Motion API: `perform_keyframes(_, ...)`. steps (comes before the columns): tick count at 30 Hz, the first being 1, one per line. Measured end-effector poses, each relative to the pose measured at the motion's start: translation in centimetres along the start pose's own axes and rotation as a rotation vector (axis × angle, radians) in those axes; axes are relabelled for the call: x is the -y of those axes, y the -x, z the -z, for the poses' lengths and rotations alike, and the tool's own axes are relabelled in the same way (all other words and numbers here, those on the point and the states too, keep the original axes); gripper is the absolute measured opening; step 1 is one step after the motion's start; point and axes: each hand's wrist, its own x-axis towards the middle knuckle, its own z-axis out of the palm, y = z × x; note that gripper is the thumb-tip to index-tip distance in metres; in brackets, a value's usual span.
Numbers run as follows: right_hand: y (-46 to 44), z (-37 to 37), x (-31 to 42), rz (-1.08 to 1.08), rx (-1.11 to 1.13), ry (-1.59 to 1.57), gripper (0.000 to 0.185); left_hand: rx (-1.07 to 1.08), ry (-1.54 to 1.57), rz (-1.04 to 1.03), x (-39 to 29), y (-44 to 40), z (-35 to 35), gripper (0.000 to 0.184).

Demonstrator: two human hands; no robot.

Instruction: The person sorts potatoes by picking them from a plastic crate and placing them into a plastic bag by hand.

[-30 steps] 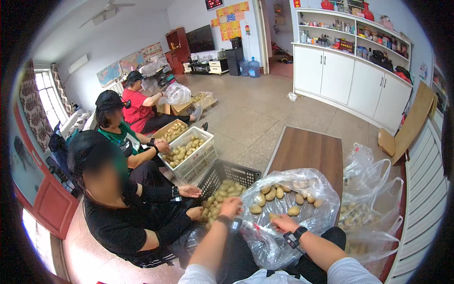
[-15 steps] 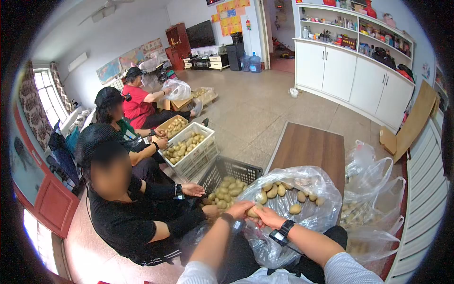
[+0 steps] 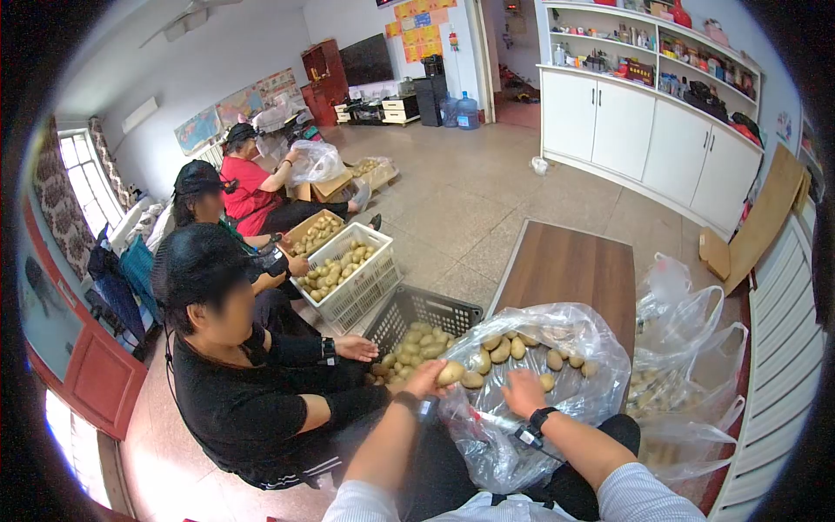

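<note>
The person's hands are parting, leaving one smooth, pale yellow-brown potato (image 3: 450,373) in the left hand (image 3: 424,380) alone, its grip closing around it between a dark grey perforated plastic crate (image 3: 437,306) and a large clear plastic bag (image 3: 593,335). The right hand (image 3: 524,393) is now hovering palm-down over the bag near the loose potatoes; its fingertips are partly hidden, so whether its grip is touching anything is impossible to tell.

The bag is lying open on the near end of a brown wood-grain surface (image 3: 565,261), holding a scattering of potatoes. The grey crate is holding a larger heap, with a co-worker's open hand (image 3: 357,348) at its edge. Beyond it, a white slatted plastic crate (image 3: 358,297) and a tan cardboard box (image 3: 300,231) are also holding potatoes. Clear plastic carrier bags (image 3: 683,344) are sitting on the floor right of the surface.
</note>
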Motion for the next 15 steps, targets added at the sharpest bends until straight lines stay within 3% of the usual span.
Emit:
perform_keyframes(8,2.3,-1.9,-5.6,-0.038,0.001,0.217,0.035,-0.501,0.248,-0.18,0.9,-0.8,2.8,0.03)
perform_keyframes(10,2.4,-2.5,-6.3,0.009,-0.092,0.175,0.029,-0.397,0.27,-0.179,1.4,-1.0,4.4,0.029)
perform_keyframes(12,2.7,-2.5,-6.4,0.026,-0.127,0.18,0.026,-0.511,0.317,-0.195,2.7,-1.5,5.8,0.025)
perform_keyframes(14,3.0,-2.6,-6.8,0.043,-0.163,0.186,0.024,-0.56,-0.329,-0.477,4.2,-1.9,8.0,0.025)
perform_keyframes(15,3.1,-2.8,-7.0,0.066,-0.171,0.203,0.023,-0.612,-0.813,-0.421,4.4,-1.6,8.6,0.024)
